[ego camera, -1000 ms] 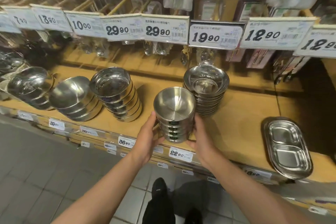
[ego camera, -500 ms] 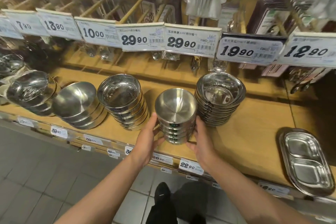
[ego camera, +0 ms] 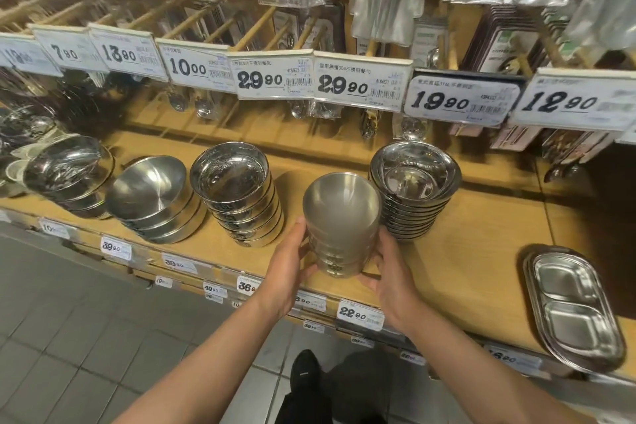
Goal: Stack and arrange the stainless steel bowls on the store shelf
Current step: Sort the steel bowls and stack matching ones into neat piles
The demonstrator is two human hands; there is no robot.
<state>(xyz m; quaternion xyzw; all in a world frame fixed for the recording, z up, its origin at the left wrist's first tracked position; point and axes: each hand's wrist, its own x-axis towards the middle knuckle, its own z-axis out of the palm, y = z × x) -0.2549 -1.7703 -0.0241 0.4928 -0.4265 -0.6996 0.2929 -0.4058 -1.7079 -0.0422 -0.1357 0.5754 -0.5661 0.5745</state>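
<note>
Head view: left hand (ego camera: 287,270) and right hand (ego camera: 392,274) clasp the stack (ego camera: 340,224); pushed right, it may knock the wide bowls (ego camera: 414,189).

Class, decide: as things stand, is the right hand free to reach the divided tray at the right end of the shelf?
Probably not yet. The right hand grips the bowl stack together with the left hand. The shelf towards the tray lies bare, so the path looks free.

Both forearms reach forward, left grip (ego camera: 292,260) and right grip (ego camera: 392,277) curled, palms facing inward.
</note>
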